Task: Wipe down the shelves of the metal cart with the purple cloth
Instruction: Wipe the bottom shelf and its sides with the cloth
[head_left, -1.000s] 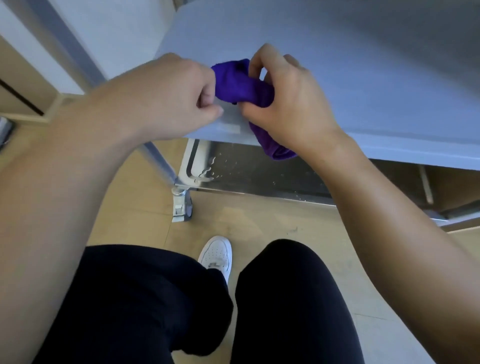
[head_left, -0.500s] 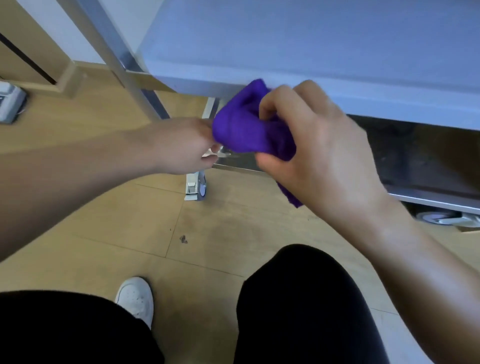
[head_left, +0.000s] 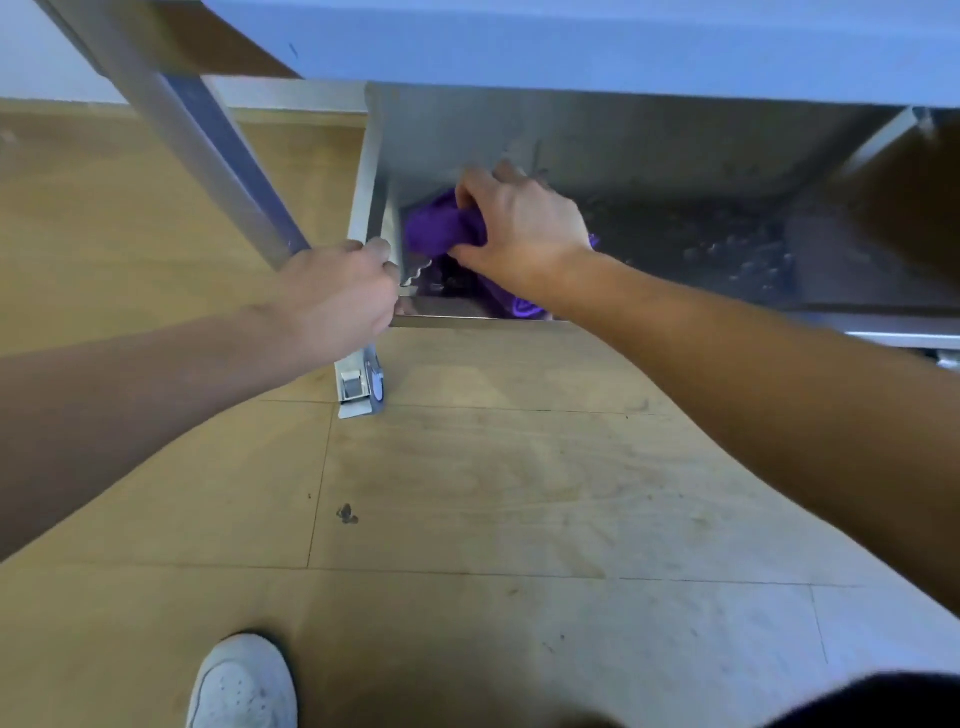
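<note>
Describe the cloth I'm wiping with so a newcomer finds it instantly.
Start at the shiny metal cart and drop to its wet lower steel shelf, under the pale top. In that shelf's left corner, the right hand grips a bunched purple cloth. It is the only vivid purple, soft thing among grey metal and tan floor.

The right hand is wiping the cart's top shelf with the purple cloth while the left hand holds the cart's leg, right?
Not quite. The head view shows the right hand holding the purple cloth down on the lower shelf, beneath the top shelf, not on it. The rest stands: the left hand holds the cart's leg, down at the shelf's corner.
</note>
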